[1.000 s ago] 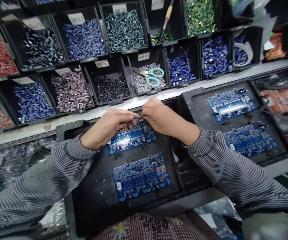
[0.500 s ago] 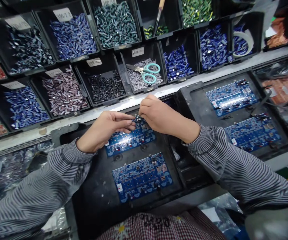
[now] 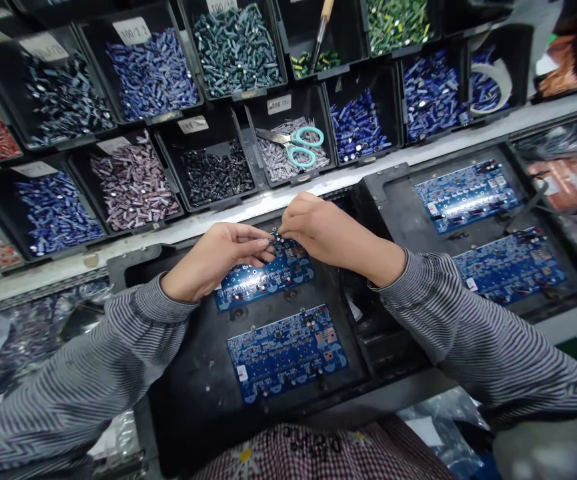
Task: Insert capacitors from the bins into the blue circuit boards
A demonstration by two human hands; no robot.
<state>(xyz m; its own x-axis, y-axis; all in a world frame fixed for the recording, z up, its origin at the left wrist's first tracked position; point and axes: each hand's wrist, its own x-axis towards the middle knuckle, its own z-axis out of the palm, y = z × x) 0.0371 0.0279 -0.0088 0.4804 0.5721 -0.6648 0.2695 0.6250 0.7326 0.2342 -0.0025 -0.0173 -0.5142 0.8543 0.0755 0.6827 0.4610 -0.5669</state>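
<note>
My left hand (image 3: 228, 257) reaches over the upper blue circuit board (image 3: 253, 283), thumb and forefinger pinched near its far edge. Against it, my right hand (image 3: 313, 223) bends down with its fingertips closed together at that same edge. Whatever small thing either pinch holds is hidden. The upper board lies in a black tray (image 3: 188, 373), partly covered by both hands. Nearer to me in that tray lies a second blue circuit board (image 3: 285, 353), carrying a white label and small black parts.
Behind the trays rise rows of black bins with small blue (image 3: 153, 73), green (image 3: 235, 53) and grey components. Turquoise-handled scissors (image 3: 303, 147) rest in one bin. At right, another black tray (image 3: 393, 187) holds two blue boards (image 3: 468, 193). Plastic bags (image 3: 33, 327) lie at left.
The view has shifted slightly, so most things sit a little further right. Both hands stay at the upper board's far edge, with the right fingers slightly changed in pose.
</note>
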